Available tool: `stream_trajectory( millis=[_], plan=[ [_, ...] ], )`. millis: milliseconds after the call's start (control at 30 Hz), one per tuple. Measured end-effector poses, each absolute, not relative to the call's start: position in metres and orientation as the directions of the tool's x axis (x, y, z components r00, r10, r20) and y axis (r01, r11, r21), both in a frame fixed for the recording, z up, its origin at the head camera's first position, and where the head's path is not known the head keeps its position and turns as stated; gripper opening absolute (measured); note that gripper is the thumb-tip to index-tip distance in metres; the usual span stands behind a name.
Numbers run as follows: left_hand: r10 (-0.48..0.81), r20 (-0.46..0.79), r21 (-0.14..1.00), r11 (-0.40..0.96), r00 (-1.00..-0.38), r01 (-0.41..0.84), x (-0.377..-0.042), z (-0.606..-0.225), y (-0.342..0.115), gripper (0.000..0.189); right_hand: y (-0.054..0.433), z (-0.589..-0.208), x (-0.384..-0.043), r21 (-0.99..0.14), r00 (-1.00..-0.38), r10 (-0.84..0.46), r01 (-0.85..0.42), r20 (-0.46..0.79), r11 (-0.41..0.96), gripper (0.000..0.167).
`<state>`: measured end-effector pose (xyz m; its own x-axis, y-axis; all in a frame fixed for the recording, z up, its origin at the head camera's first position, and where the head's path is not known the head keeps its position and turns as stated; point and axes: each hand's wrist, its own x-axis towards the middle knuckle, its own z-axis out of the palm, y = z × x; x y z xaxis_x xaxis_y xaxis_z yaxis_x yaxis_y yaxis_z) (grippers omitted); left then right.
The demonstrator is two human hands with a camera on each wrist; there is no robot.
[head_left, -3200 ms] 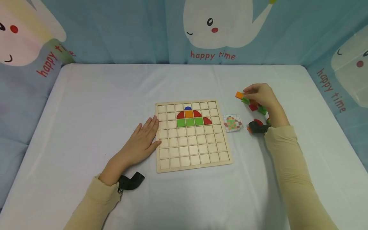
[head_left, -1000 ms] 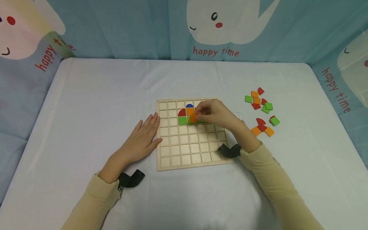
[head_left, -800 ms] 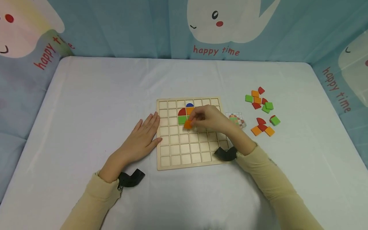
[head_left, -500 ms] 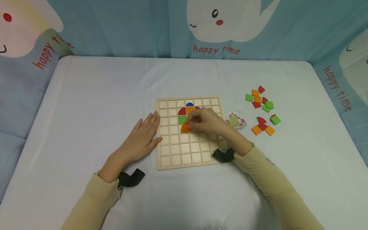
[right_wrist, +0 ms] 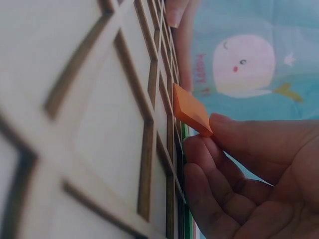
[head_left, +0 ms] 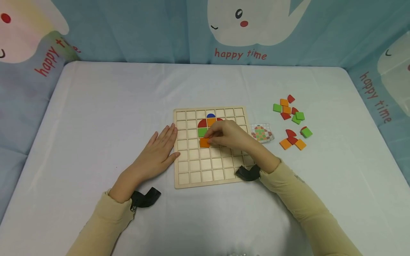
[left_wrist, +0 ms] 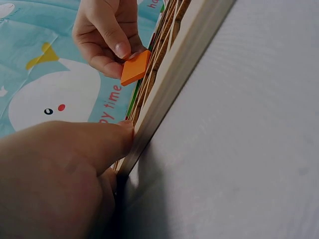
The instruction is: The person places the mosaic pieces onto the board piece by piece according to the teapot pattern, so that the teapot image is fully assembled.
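Observation:
My right hand (head_left: pixel 229 135) pinches an orange square tile (head_left: pixel 205 143) between thumb and fingers, over the cell just below the left green tile (head_left: pixel 203 132). The right wrist view has the orange tile (right_wrist: pixel 190 110) tilted, its far edge at the grid. My left hand (head_left: pixel 154 154) lies flat with straight fingers, its fingertips and thumb on the left rim of the wooden grid board (head_left: pixel 190 185). On the board sit a blue half-round tile (head_left: pixel 211 115), an orange square (head_left: pixel 211 122) and a red quarter-round tile (head_left: pixel 202 123). My right hand hides tiles farther right.
A pattern card (head_left: pixel 262 133) lies against the board's right side. Beyond it, loose green, orange and red tiles (head_left: pixel 286 110) are scattered, with a second cluster of tiles (head_left: pixel 292 139) nearer. A blue printed curtain (head_left: pixel 153 32) stands behind the white table (head_left: pixel 112 92).
My right hand went from the loose tiles to the board with an orange tile, then moved left and down to the cell under the left green tile. The left hand stayed on the rim.

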<state>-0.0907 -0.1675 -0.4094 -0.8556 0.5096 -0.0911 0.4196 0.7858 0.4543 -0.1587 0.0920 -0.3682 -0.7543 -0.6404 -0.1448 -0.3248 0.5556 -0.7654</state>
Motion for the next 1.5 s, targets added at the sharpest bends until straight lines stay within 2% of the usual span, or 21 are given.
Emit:
stream_trajectory(
  millis=[300,767,1000,1267,1500],
  plan=[
    [0.514,-0.089,0.459,0.782,-0.853,0.422,-0.092,-0.41,-0.167,0.07,0.094,-0.369,-0.159,-0.75,-0.745,-0.661,-0.387,-0.089,0.537,0.011],
    [0.512,-0.068,0.468,0.774,-0.856,0.426,-0.09,-0.412,-0.168,0.07,0.096,-0.368,-0.159,-0.799,-0.748,-0.655,-0.325,-0.11,0.505,0.011],
    [0.51,-0.083,0.451,0.785,-0.856,0.424,-0.09,-0.412,-0.168,0.07,0.122,-0.361,-0.163,-0.814,-0.813,-0.576,-0.275,-0.088,0.511,0.012],
    [0.513,-0.091,0.447,0.787,-0.854,0.425,-0.091,-0.411,-0.167,0.07,0.174,-0.353,-0.165,-0.777,-0.909,-0.375,-0.099,-0.184,0.622,0.017],
    [0.511,-0.078,0.452,0.783,-0.856,0.426,-0.091,-0.412,-0.167,0.07,0.212,-0.338,-0.171,-0.772,-0.96,-0.24,-0.043,-0.143,0.634,0.025]
  ],
)
